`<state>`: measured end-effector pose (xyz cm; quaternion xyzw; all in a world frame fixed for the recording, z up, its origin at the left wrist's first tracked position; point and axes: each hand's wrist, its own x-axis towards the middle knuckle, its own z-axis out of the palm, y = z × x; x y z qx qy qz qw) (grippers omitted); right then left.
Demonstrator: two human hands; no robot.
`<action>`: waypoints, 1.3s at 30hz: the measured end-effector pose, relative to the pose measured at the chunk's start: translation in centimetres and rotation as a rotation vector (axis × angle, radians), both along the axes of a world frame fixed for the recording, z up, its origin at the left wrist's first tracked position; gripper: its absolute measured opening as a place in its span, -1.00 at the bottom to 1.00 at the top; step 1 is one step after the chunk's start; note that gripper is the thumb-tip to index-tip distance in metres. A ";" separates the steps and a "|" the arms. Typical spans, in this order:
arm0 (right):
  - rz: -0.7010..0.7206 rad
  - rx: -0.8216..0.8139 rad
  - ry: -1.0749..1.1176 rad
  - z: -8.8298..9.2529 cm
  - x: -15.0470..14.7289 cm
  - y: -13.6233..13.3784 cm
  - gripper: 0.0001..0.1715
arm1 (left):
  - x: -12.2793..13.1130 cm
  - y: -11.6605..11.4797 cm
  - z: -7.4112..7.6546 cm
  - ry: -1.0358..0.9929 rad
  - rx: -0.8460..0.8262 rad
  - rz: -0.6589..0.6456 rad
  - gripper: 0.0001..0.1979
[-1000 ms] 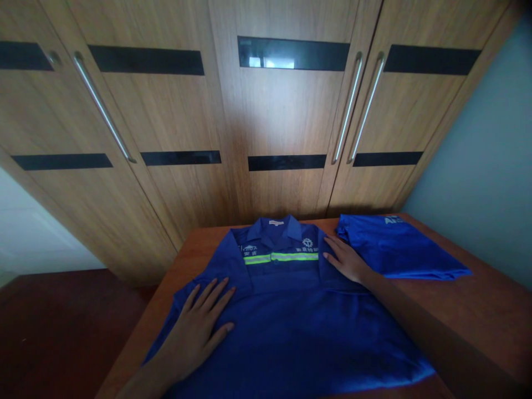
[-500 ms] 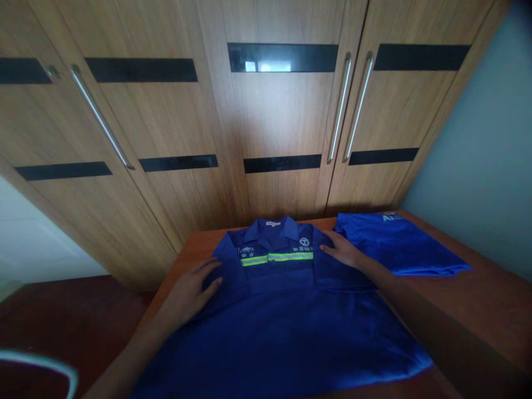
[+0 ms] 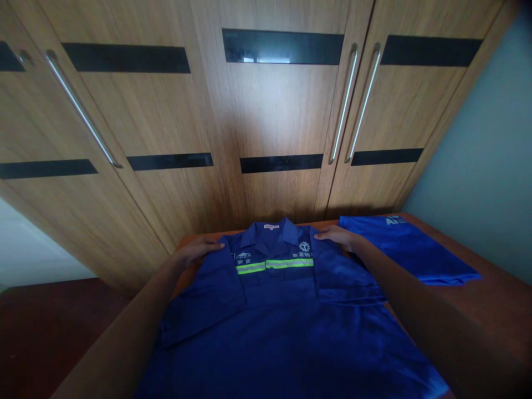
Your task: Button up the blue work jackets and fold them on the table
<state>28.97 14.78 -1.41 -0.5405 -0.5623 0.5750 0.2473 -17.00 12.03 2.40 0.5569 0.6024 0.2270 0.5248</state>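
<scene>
A dark blue work shirt (image 3: 278, 327) lies face up, with its collar toward the cabinet and both sleeves folded inward over the front. A yellow-green reflective stripe and white printing cross its chest. My left hand (image 3: 200, 247) is closed on the shoulder edge left of the collar, thumb on top and fingertips partly hidden beneath the cloth. At the opposite shoulder, my right hand (image 3: 336, 236) pinches the fold in the same way. The lower part of the shirt runs out of view toward me.
A folded brighter blue garment (image 3: 411, 252) with white lettering lies to the right on the reddish-brown table (image 3: 499, 310). Behind the table stands a wooden cabinet (image 3: 278, 116) with long metal handles. A pale wall (image 3: 486, 166) rises at the right.
My left hand has moved from the left sleeve up to the shoulder edge and closed there. The right hand has shifted slightly up along its shoulder and now pinches it.
</scene>
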 end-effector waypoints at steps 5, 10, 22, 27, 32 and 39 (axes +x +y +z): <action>0.010 0.011 0.025 -0.3 -0.3 0.8 -0.74 | 0.5 0.5 0.1 -0.161 -0.047 -0.069 -0.57; -0.086 0.203 0.044 0.0 -0.6 0.7 -0.70 | 0.8 0.8 0.2 -0.261 0.122 0.058 -0.58; 0.035 1.156 -0.396 4.3 1.2 -12.0 -0.70 | -1.6 -10.9 3.1 0.229 0.850 -0.026 -0.77; 0.365 1.233 -0.682 -0.7 1.6 -17.6 -0.56 | -3.4 -16.0 -1.4 0.534 0.941 -0.397 -0.69; 0.371 1.242 -0.783 -2.0 1.5 -18.6 -0.39 | -2.6 -16.8 -1.8 0.721 0.969 -0.434 -0.62; 0.375 1.165 -0.784 -1.3 2.0 -19.5 -0.28 | -3.5 -16.5 -1.6 0.739 1.011 -0.443 -0.65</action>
